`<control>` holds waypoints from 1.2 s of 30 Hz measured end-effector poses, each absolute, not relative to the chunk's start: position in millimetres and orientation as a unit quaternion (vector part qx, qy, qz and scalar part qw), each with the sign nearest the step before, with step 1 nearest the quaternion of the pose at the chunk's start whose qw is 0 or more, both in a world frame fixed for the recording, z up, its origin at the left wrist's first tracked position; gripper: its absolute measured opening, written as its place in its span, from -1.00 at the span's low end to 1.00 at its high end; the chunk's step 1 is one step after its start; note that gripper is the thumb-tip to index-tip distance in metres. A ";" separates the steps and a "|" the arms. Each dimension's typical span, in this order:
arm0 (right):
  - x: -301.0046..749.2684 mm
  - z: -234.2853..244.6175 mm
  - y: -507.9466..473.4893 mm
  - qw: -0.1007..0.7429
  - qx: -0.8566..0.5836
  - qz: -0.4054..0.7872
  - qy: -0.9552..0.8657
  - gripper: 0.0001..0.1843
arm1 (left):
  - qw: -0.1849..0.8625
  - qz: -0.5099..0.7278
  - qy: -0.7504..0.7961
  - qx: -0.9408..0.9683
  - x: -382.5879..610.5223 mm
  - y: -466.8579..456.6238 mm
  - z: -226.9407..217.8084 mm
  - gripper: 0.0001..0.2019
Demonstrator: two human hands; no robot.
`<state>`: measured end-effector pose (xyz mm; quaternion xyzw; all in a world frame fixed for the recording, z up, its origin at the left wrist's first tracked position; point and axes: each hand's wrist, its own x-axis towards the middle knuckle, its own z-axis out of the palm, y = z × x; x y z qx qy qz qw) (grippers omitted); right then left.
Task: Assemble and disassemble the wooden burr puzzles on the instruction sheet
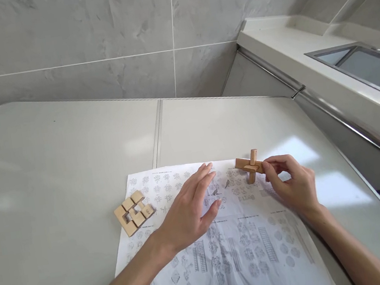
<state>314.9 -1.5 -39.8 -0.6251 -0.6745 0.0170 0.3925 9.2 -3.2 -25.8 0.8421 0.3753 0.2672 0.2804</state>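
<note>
Toward the right, my right hand (292,180) pinches one end of a wooden burr puzzle (251,167). Its crossed pieces include an upright rounded peg and a flat bar. It is held over the upper right corner of a printed sheet (235,261). My left hand (195,203) is open above the middle of the sheet, fingers stretched out and holding nothing. A second wooden puzzle (134,212), made of joined blocks with gaps between them, lies at the sheet's upper left edge.
The sheet is creased and covered with small diagrams. It lies on a pale table (61,179) with a seam (158,135) down its surface. Behind stands a grey tiled wall (89,29). At the right is a white counter (289,43) with an inset sink (362,61).
</note>
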 end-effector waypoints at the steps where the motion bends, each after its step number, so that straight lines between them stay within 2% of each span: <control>1: 313.8 -39.6 -1.4 0.392 -0.629 0.009 -0.671 -0.86 | 0.277 0.264 0.375 0.844 9.3 -3.0 -25.6 -0.39; 8: 308.8 -28.4 1.2 0.439 -0.599 -0.053 -0.668 -0.95 | 0.261 0.267 0.368 0.851 10.4 -2.1 -26.2 -0.38; 12: 301.3 -23.8 -7.3 0.496 -0.509 -0.067 -0.700 -0.81 | 0.249 0.276 0.360 0.856 11.4 -2.1 -27.2 -0.38; 15: 289.0 -21.0 -21.6 0.473 -0.445 0.029 -0.760 -0.73 | 0.250 0.272 0.365 0.855 11.8 -2.0 -27.0 -0.37; 19: 270.6 -18.2 -37.0 0.367 -0.371 0.227 -0.822 -0.77 | 0.255 0.259 0.371 0.854 11.7 -1.6 -25.9 -0.36; 22: 262.2 -19.0 -40.0 0.321 -0.365 0.338 -0.806 -0.76 | 0.252 0.257 0.368 0.857 11.4 -1.3 -26.3 -0.37; 28: 259.6 -23.2 -35.7 0.267 -0.397 0.441 -0.759 -0.68 | 0.221 0.254 0.356 0.872 11.8 -2.0 -23.3 -0.37; 33: 259.4 -24.3 -31.9 0.247 -0.407 0.482 -0.736 -0.69 | 0.107 0.211 0.293 0.926 -5.3 -3.5 -4.4 -0.40; 36: 259.5 -24.1 -30.9 0.237 -0.414 0.491 -0.729 -0.70 | 0.063 0.198 0.340 0.917 -34.3 -6.3 7.3 -0.38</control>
